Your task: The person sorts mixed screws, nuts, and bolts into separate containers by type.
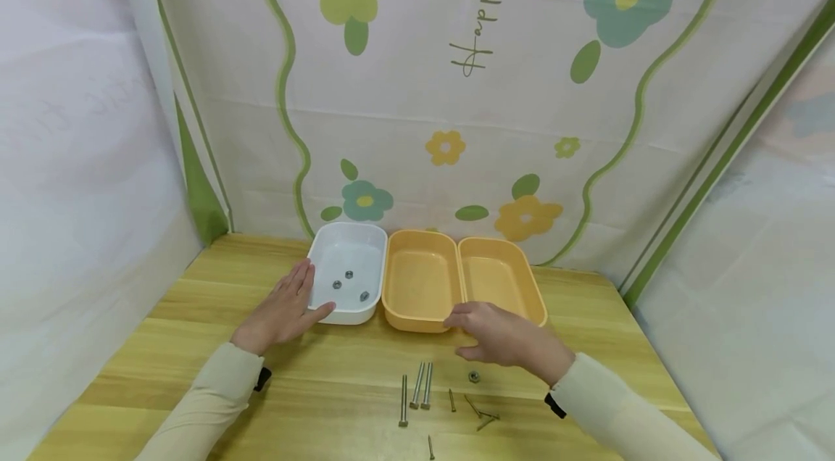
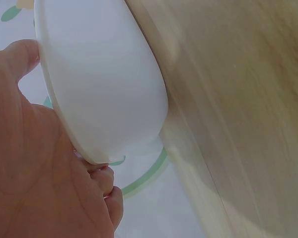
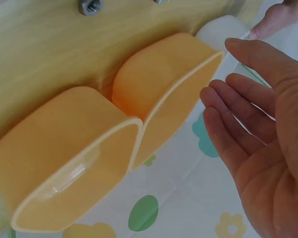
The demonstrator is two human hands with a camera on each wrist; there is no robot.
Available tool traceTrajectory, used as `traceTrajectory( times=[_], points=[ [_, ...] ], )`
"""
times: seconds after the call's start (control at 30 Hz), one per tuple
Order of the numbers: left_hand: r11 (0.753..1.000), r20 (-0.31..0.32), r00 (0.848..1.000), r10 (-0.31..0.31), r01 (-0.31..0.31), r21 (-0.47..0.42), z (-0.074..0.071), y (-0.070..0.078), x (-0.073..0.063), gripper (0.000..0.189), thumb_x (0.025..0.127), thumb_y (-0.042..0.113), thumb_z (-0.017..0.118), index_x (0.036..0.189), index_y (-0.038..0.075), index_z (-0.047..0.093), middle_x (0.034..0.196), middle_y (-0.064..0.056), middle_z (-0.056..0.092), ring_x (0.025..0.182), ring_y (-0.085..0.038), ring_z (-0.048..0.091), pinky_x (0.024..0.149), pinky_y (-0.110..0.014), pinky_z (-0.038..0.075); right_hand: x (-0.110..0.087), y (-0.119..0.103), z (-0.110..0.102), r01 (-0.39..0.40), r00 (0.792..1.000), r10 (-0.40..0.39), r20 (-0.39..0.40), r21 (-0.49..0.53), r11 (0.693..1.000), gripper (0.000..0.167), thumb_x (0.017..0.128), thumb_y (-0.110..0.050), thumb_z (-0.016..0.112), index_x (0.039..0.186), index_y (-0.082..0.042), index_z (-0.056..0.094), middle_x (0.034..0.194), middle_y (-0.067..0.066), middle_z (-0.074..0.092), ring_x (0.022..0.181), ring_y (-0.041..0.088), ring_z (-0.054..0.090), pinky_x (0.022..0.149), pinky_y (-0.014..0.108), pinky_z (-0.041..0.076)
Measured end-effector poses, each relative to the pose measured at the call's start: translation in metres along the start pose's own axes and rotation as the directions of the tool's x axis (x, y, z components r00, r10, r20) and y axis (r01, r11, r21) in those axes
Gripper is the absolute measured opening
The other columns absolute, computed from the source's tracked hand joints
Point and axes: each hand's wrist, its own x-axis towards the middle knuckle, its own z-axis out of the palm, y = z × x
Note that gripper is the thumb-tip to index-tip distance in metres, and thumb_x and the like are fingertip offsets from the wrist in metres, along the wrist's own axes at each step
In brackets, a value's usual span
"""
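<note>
My left hand [image 1: 282, 307] lies at the near left corner of the white tray [image 1: 346, 317], touching its rim with thumb and fingers. Three metal nuts [image 1: 336, 285] sit inside that tray. Above the front edges of the two orange trays [image 1: 417, 324] hovers my right hand [image 1: 499, 334]. In the right wrist view its fingers [image 3: 238, 106] are loosely bent, apart from the thumb, with nothing between them. One more nut [image 1: 474, 377] lies on the table, nearer to me than the right hand. Three long bolts [image 1: 404, 403] lie beside it to the left.
Several small screws [image 1: 483, 414] are scattered on the wooden table [image 1: 326, 388] near its front. The three trays stand side by side at the back, against a flowered cloth [image 1: 404, 98]. Cloth walls [image 1: 763, 243] close off both sides.
</note>
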Motion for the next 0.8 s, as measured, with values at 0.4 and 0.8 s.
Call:
traceTrajectory(
  times=[0.4,0.8],
  points=[
    [1.000,0.003,1.000,0.005,-0.005,0.007,0.000,0.001,0.000,0.097,0.108,0.057,0.047,0.161,-0.018,0.015,0.173,-0.034,0.010,0.161,-0.052,0.012,0.131,-0.065,0.019,-0.022,0.011,0.030,-0.045,0.996,0.038,0.075,0.096,0.994,0.036,0.093,-0.013,0.082,0.125,-0.001,0.074,0.121,0.009,0.076,0.111,0.021,0.074,0.088,0.023,0.062],
    [1.000,-0.012,1.000,0.007,-0.007,0.008,0.000,0.002,-0.001,0.096,0.108,0.055,0.049,0.160,-0.019,0.017,0.172,-0.036,0.012,0.161,-0.052,0.014,0.130,-0.065,0.021,-0.029,0.024,0.060,-0.016,1.000,0.014,0.014,0.098,0.995,0.025,0.084,-0.004,0.085,0.108,-0.003,0.077,0.105,0.005,0.078,0.095,0.012,0.072,0.082,0.021,0.061]
  ],
)
